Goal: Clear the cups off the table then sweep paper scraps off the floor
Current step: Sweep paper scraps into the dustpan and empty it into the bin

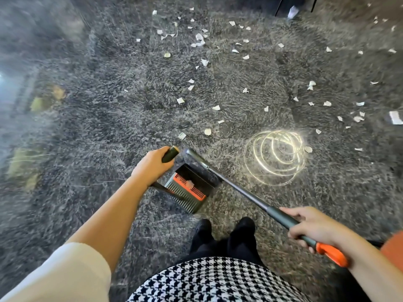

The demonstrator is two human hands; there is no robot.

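Many white paper scraps [200,38] lie scattered over the dark speckled floor [109,127], mostly ahead and to the right. My left hand [152,164] grips the dark handle of a black and orange dustpan [187,188], which stands on the floor just in front of my feet with a small scrap inside. My right hand [309,225] is closed around the grey broom handle [244,192] near its orange end. The broom head [196,158] rests beside the dustpan's far edge.
My black shoes [224,229] stand just behind the dustpan. A bright swirl of reflected light [277,155] shows on the floor to the right. Dark furniture legs [281,5] are at the top. An orange object [392,247] sits at the right edge.
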